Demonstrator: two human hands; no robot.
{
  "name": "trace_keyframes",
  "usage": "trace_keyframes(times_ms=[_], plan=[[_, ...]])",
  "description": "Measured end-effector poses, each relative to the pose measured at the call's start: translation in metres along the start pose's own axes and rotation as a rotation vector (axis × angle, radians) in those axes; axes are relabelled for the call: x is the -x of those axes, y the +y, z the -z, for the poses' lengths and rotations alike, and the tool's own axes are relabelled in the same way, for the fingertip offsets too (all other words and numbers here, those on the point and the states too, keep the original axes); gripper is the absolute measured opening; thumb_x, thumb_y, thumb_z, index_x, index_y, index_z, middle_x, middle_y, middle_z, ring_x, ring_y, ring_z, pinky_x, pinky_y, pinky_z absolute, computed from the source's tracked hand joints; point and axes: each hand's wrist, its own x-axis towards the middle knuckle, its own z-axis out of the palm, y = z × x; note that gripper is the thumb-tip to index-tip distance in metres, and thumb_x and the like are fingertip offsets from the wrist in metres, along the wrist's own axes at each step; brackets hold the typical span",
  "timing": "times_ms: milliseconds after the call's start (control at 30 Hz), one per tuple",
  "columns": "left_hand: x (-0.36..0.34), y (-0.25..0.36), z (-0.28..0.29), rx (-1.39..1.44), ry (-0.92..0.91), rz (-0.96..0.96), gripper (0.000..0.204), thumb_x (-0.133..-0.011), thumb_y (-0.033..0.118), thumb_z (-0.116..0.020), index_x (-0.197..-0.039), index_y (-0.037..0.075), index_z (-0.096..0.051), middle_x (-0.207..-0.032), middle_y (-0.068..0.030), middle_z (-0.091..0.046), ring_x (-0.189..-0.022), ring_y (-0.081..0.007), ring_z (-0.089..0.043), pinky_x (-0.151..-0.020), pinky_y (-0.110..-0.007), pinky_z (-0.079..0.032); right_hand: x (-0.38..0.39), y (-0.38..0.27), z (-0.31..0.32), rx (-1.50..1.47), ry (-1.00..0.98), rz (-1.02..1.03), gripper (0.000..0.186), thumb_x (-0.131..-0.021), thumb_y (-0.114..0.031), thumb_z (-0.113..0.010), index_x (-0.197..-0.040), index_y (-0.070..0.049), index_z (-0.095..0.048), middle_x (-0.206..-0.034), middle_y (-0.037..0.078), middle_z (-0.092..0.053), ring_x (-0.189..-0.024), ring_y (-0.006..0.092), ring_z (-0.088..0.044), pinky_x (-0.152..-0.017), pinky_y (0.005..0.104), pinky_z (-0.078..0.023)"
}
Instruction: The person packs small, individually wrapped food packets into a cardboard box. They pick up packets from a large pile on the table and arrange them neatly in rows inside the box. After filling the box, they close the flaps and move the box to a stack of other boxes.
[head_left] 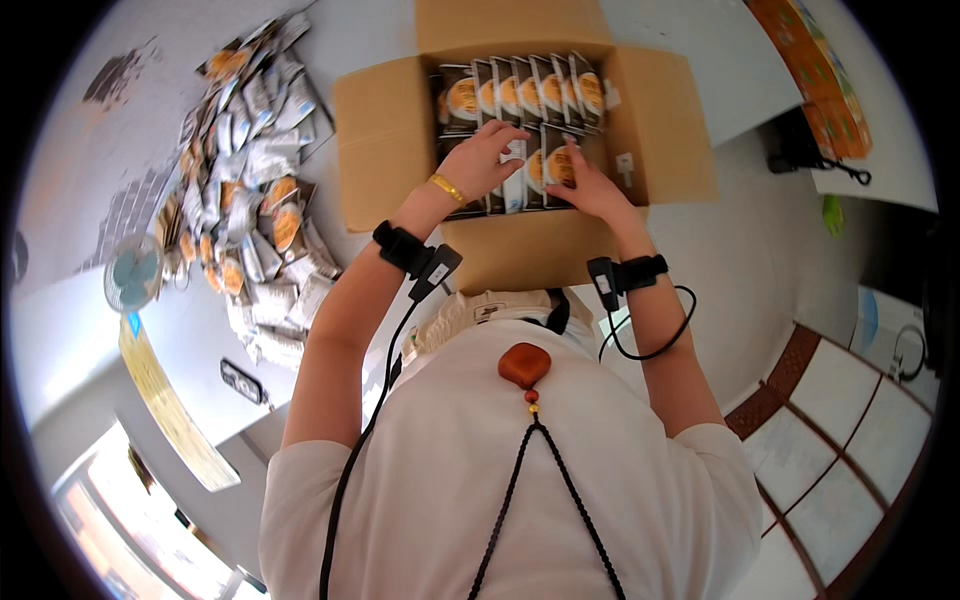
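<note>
An open cardboard box (625,120) stands in front of me, holding two rows of dark snack packets (527,97) with round orange pictures, set on edge. Over the near row, my left hand (482,162) is open, its fingers stretched above the packets beside one that shows a pale back (514,180). My right hand (598,187) is at the right end of that row. Its thumb and forefinger span a packet (559,168), at the lower and upper ends. The undersides of the fingers are hidden on both hands.
Left of the box, many loose packets (285,225) lie heaped on the grey table (370,25). A small fan (133,275) and a phone (241,381) are near the table's left side. Box flaps (380,140) spread outward. Cables (365,430) run from black wrist straps (400,248).
</note>
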Motion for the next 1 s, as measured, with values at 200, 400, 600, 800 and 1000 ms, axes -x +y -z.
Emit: trace_keyframes(times_ms=[200,400,600,800,1000], plan=[[0.142,-0.030,0.076,0.229,0.525,0.198,0.019,-0.081,0.000,-0.052,-0.099,0.003,-0.054,-0.094,-0.0063,-0.055,-0.078,-0.0150,-0.059,-0.068,-0.024,-0.048,-0.011,-0.005,0.000,-0.023,-0.089,-0.072,0.095,-0.073,-0.044,-0.061,-0.135,0.001,-0.003,-0.139,0.023,-0.012,-0.128,0.0319,-0.017,-0.102,0.0344,-0.024],[0.301,-0.082,0.065,-0.242,0.840,0.607,0.029,-0.077,0.004,-0.055,-0.105,0.007,-0.053,-0.097,-0.0104,-0.055,-0.084,-0.0236,-0.058,-0.071,-0.030,-0.047,-0.017,-0.034,0.001,-0.093,-0.070,-0.212,0.090,-0.076,-0.038,-0.057,-0.136,-0.002,0.002,-0.139,0.021,-0.013,-0.127,0.0307,-0.021,-0.100,0.0350,-0.026],[0.338,-0.099,0.020,-0.626,0.598,0.824,0.072,-0.061,0.014,-0.071,-0.125,0.017,-0.037,-0.119,-0.0075,-0.045,-0.114,-0.0245,-0.039,-0.100,-0.044,-0.020,-0.022,-0.040,0.001,-0.098,0.001,-0.182,0.082,-0.078,-0.026,-0.057,-0.136,-0.001,-0.005,-0.081,0.007,-0.046,-0.075,0.0182,-0.044,-0.070,0.0290,-0.038],[0.324,-0.108,0.040,-0.678,0.426,0.795,0.046,-0.058,0.014,-0.071,-0.099,0.014,-0.051,-0.094,-0.0020,-0.050,-0.095,-0.0222,-0.048,-0.087,-0.040,-0.034,0.016,-0.067,-0.016,0.038,0.342,0.316,0.059,-0.079,-0.018,-0.056,-0.128,0.001,-0.030,-0.124,0.016,-0.043,-0.113,0.0238,-0.043,-0.092,0.0297,-0.034],[0.323,-0.079,0.049,-0.610,0.283,0.516,0.006,-0.073,0.011,-0.054,-0.078,0.010,-0.050,-0.080,-0.0039,-0.056,-0.084,-0.0230,-0.055,-0.079,-0.036,-0.041,0.042,-0.103,-0.020,-0.516,-0.026,0.335,0.038,-0.085,-0.009,-0.051,-0.121,-0.002,-0.041,-0.118,0.012,-0.049,-0.110,0.0182,-0.046,-0.093,0.0303,-0.035]])
